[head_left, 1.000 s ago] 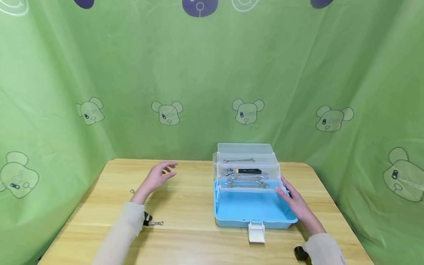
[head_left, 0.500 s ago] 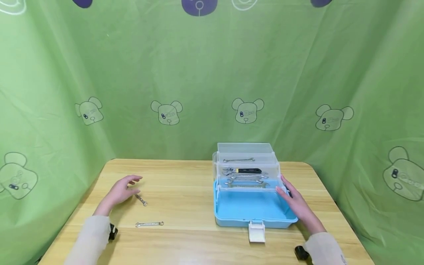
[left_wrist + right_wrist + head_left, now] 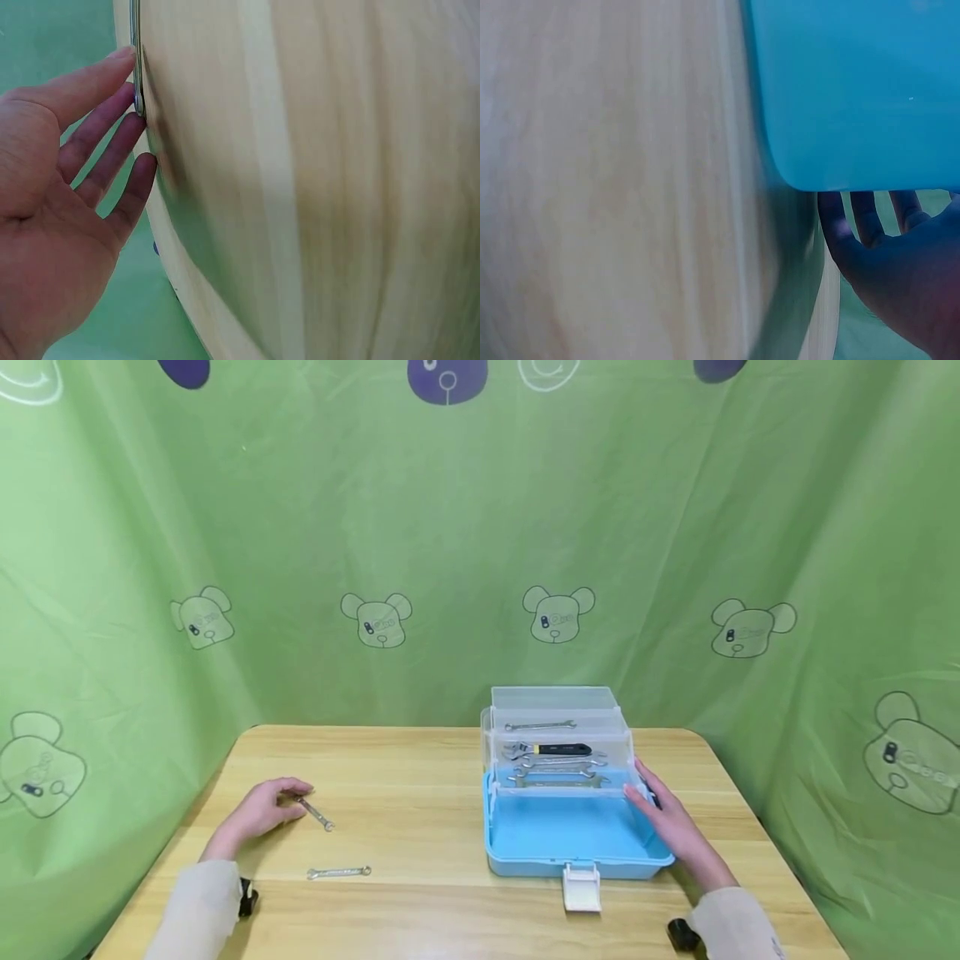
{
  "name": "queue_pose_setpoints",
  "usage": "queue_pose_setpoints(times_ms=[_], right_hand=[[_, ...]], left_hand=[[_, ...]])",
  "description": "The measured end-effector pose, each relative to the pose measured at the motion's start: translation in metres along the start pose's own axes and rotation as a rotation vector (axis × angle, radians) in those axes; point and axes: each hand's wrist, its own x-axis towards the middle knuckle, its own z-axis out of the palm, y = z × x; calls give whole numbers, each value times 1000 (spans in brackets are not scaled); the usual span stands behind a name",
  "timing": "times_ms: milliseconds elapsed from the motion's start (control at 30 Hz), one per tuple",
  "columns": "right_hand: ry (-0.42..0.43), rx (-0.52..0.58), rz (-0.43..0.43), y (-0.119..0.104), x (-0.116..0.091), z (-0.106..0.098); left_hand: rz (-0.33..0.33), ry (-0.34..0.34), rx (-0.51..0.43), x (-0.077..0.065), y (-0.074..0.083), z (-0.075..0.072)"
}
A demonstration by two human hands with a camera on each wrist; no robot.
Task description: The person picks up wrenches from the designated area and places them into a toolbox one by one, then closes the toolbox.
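Observation:
In the head view my left hand [image 3: 264, 806], at the table's left, pinches one end of a small silver combination wrench [image 3: 317, 815] between thumb and fingers. The left wrist view shows this wrench [image 3: 136, 67] edge-on, with my thumb on one side and fingertips on the other. Nearer the front lies another small combination wrench [image 3: 339, 872]. My right hand [image 3: 670, 818] grips the right side of a light-blue toolbox [image 3: 517, 866], thumb by the clear tray's corner. In the right wrist view my fingers [image 3: 866, 217] are at the blue wall, their tips partly hidden.
The toolbox's clear stepped trays [image 3: 555, 697] stand unfolded at the back. In them lie an adjustable wrench [image 3: 555, 749] with a black handle, several open-end wrenches [image 3: 558, 782] and a single wrench [image 3: 540, 725]. A white latch [image 3: 581, 891] hangs at the front. Green cloth [image 3: 450, 527] surrounds the table.
My left hand has moved left and down from mid-table to the small wrench and now pinches it. My right hand has stayed on the toolbox.

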Motion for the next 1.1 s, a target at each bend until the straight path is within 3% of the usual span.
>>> queue_pose_setpoints(times_ms=[467, 1100], right_hand=[[-2, -1, -8, 2, 1, 0], [-3, 21, -1, 2, 1, 1]], left_hand=[[-3, -30, -17, 5, -2, 7], [46, -186, -56, 3, 11, 10]])
